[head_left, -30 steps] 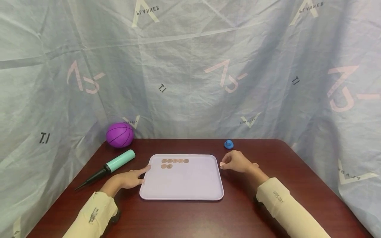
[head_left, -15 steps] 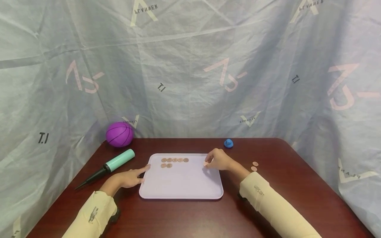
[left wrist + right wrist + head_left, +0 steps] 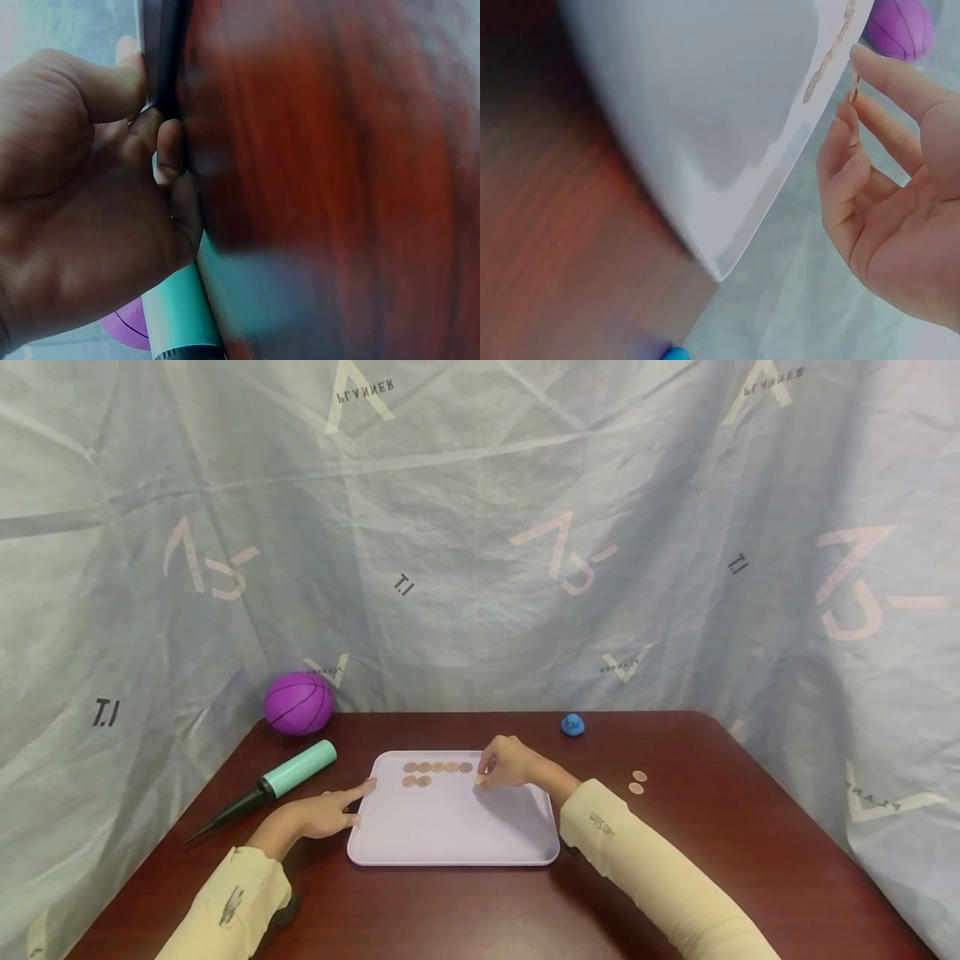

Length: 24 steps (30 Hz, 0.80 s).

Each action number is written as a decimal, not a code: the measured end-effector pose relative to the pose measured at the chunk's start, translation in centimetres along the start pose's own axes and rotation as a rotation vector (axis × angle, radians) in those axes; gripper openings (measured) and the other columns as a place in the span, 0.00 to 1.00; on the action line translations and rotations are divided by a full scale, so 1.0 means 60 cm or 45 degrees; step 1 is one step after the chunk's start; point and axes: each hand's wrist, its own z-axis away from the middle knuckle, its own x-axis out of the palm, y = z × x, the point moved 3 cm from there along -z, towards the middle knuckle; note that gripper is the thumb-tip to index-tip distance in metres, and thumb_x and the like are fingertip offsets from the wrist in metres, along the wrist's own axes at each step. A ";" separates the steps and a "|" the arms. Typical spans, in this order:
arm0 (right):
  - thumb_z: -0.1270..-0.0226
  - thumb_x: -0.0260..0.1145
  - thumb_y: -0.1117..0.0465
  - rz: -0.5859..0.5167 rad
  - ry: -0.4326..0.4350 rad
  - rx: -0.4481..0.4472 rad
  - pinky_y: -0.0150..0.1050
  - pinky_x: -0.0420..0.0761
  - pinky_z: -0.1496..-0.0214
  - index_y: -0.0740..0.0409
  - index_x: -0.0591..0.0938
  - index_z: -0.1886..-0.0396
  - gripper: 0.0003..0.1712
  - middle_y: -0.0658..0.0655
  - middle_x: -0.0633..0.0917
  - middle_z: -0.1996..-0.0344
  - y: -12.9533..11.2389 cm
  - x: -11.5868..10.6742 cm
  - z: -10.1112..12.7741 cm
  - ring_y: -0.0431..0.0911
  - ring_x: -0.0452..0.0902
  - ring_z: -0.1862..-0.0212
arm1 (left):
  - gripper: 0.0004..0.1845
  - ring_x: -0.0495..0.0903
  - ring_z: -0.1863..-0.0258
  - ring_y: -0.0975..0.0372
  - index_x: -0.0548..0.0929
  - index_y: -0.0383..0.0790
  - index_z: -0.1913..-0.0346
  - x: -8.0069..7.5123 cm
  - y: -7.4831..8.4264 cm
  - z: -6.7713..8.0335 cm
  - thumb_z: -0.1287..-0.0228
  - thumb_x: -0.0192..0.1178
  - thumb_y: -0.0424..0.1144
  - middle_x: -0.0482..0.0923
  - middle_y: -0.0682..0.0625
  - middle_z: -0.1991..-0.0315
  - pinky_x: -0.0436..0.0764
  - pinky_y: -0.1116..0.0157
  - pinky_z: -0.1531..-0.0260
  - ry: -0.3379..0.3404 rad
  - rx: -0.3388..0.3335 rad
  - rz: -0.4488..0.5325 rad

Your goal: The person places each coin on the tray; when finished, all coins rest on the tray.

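A pale, shallow tray [image 3: 450,839] lies on the table and bears copper-coloured coins: several in a back row [image 3: 438,767] and two in front of its left end. My right hand [image 3: 507,762] is over the tray, right of the coins. Between thumb and finger it pinches one coin [image 3: 856,88], held edge-on in the right wrist view. At the tray's left rim, my left hand [image 3: 324,814] touches with the index finger stretched out and the thumb set apart from it. In the left wrist view, its thumb [image 3: 112,94] presses against the tray edge and the other fingers are bent.
Two loose coins [image 3: 637,782] lie on the dark red table [image 3: 420,910] right of the tray. Behind the tray sits a small blue rubber duck [image 3: 572,725]. A teal hand pump [image 3: 300,768] and a purple ball [image 3: 298,703] are at the left. Grey cloth [image 3: 465,610] hangs behind.
My right hand has carried the coin leftward from beside the tray to over it, near the back row. The two loose coins behind it came into view. My left hand stays at the rim.
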 end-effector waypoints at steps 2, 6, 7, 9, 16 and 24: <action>0.50 0.80 0.60 0.003 -0.013 -0.004 0.32 0.77 0.68 0.54 0.90 0.71 0.07 0.44 0.84 0.77 -0.007 0.003 -0.011 0.37 0.75 0.72 | 0.36 0.51 0.30 0.28 0.55 0.38 0.22 0.001 -0.005 -0.001 0.28 0.55 0.38 0.57 0.29 0.27 0.48 0.32 0.33 0.001 -0.013 -0.001; 0.49 0.80 0.60 0.011 -0.029 0.005 0.32 0.78 0.66 0.54 0.90 0.70 0.07 0.44 0.86 0.74 -0.014 0.012 -0.028 0.37 0.77 0.70 | 0.35 0.52 0.30 0.29 0.55 0.39 0.22 0.005 -0.010 -0.003 0.28 0.55 0.39 0.58 0.30 0.27 0.48 0.32 0.33 0.007 -0.006 0.000; 0.49 0.79 0.60 0.010 -0.035 0.012 0.33 0.79 0.65 0.54 0.90 0.70 0.07 0.44 0.86 0.74 -0.015 0.015 -0.032 0.37 0.78 0.69 | 0.36 0.52 0.30 0.29 0.55 0.38 0.22 0.005 -0.010 -0.004 0.28 0.55 0.39 0.58 0.30 0.27 0.48 0.32 0.33 0.007 0.004 -0.002; 0.48 0.79 0.59 0.010 -0.049 0.024 0.33 0.80 0.63 0.53 0.90 0.70 0.06 0.44 0.87 0.72 -0.017 0.021 -0.038 0.37 0.79 0.68 | 0.35 0.53 0.30 0.30 0.55 0.37 0.23 0.005 -0.010 -0.005 0.28 0.55 0.38 0.58 0.29 0.27 0.47 0.32 0.33 0.009 0.023 0.001; 0.49 0.78 0.58 0.069 -0.057 0.014 0.33 0.79 0.63 0.50 0.89 0.75 0.04 0.42 0.86 0.75 -0.029 0.042 -0.053 0.37 0.77 0.68 | 0.35 0.55 0.29 0.32 0.56 0.36 0.23 0.003 -0.005 0.001 0.28 0.55 0.38 0.59 0.30 0.28 0.46 0.33 0.32 0.009 0.033 0.005; 0.47 0.78 0.57 0.109 -0.054 0.056 0.31 0.78 0.65 0.49 0.89 0.75 0.04 0.41 0.84 0.75 -0.040 0.060 -0.070 0.36 0.76 0.70 | 0.35 0.55 0.29 0.32 0.56 0.36 0.23 0.000 0.001 0.002 0.28 0.55 0.37 0.59 0.29 0.28 0.46 0.33 0.32 0.009 0.034 0.009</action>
